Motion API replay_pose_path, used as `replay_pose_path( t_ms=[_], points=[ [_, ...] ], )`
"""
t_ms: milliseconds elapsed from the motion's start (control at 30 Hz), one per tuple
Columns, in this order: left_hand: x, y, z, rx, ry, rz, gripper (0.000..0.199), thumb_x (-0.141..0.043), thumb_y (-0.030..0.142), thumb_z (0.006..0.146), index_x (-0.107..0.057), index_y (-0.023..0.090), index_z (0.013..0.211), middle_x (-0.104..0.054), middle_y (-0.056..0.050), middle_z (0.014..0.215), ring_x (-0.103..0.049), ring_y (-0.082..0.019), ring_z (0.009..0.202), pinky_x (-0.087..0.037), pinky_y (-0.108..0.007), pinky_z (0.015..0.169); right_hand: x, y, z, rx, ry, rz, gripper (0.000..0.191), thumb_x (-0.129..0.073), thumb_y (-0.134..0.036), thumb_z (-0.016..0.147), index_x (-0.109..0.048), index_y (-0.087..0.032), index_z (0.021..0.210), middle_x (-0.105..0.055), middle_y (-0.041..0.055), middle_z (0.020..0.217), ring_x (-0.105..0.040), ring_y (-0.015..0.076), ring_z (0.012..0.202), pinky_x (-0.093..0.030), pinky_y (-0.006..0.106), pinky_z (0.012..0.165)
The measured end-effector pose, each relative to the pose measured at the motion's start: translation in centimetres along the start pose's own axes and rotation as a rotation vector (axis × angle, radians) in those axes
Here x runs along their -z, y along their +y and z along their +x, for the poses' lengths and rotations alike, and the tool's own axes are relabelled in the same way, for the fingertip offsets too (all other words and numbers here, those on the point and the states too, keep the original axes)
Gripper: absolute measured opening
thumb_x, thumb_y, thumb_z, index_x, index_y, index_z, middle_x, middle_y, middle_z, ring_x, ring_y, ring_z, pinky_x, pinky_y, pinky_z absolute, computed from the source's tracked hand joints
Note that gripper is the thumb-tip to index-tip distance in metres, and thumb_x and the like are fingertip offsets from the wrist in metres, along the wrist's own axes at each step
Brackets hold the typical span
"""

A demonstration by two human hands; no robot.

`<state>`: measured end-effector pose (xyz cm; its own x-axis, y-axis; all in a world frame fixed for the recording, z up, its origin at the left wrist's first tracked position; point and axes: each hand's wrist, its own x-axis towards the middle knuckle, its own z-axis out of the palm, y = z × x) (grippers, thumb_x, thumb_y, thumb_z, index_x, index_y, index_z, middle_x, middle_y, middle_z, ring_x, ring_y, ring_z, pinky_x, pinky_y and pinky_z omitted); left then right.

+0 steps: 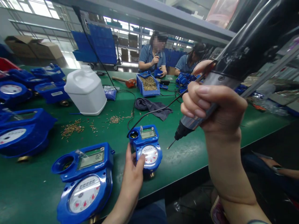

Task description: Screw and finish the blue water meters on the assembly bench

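My right hand point(212, 105) is wrapped round a black and silver electric screwdriver point(198, 115), its thin bit pointing down and left, with a tiny piece at the tip. The bit hangs above the green table, right of a blue water meter point(149, 154). My left hand point(133, 171) grips that meter's lower left side, thumb on the edge of its dial. The meter has a lit display and an open round socket with wires inside. A second blue meter point(85, 194) of the same kind lies nearer, left of my left hand.
Loose screws point(72, 129) lie on the green table point(182, 161) near a white jug point(85, 90). More blue meters point(23, 133) stand left. Behind are a dark cloth point(154, 108), a blue bin of screws point(149, 85), a mallet point(130, 82) and two people.
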<state>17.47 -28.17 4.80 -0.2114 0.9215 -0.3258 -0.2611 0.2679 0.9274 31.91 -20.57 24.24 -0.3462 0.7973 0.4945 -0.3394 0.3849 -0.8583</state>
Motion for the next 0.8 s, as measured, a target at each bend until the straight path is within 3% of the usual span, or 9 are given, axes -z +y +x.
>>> replay_pose_path(
  t_ms=[100, 200, 433, 800],
  points=[
    [1.4, 0.3, -1.1, 0.065, -0.012, 0.030, 0.076, -0.058, 0.044, 0.083, -0.020, 0.030, 0.146, -0.055, -0.009, 0.126, -0.061, -0.023, 0.106, -0.050, -0.033, 0.088, 1.0, 0.4, -0.4, 0.011, 0.014, -0.013, 0.020, -0.057, -0.011, 0.074, -0.052, -0.022, 0.091, -0.039, -0.0085, 0.047, -0.035, 0.0082, 0.035, -0.033, 0.022, 0.039],
    [2.3, 0.5, -2.0, 0.135, 0.025, -0.048, 0.066, -0.060, 0.040, 0.082, -0.031, 0.035, 0.142, -0.051, -0.003, 0.136, -0.052, -0.023, 0.122, -0.042, -0.035, 0.102, 1.8, 2.3, -0.8, 0.040, 0.001, -0.019, 0.021, -0.058, -0.013, 0.076, -0.050, -0.022, 0.094, -0.043, -0.0086, 0.049, -0.039, 0.0081, 0.037, -0.036, 0.022, 0.040],
    [2.0, 0.7, -1.8, 0.273, 0.210, -0.136, 0.057, -0.061, 0.033, 0.081, -0.043, 0.037, 0.135, -0.057, -0.001, 0.131, -0.051, -0.024, 0.123, -0.032, -0.043, 0.110, 3.1, 7.9, -0.8, 0.079, 0.038, 0.032, 0.028, -0.063, -0.018, 0.076, -0.050, -0.020, 0.101, -0.047, -0.0102, 0.054, -0.044, 0.0077, 0.040, -0.039, 0.021, 0.042],
    [1.6, 0.5, -1.8, 0.260, 0.194, -0.064, 0.065, -0.066, 0.038, 0.075, -0.041, 0.041, 0.135, -0.058, 0.000, 0.127, -0.056, -0.030, 0.117, -0.035, -0.050, 0.107, 2.9, 9.5, -0.8, 0.007, 0.012, 0.091, 0.038, -0.071, -0.036, 0.070, -0.050, -0.018, 0.096, -0.048, -0.0108, 0.054, -0.046, 0.0052, 0.042, -0.041, 0.018, 0.042]
  ],
)
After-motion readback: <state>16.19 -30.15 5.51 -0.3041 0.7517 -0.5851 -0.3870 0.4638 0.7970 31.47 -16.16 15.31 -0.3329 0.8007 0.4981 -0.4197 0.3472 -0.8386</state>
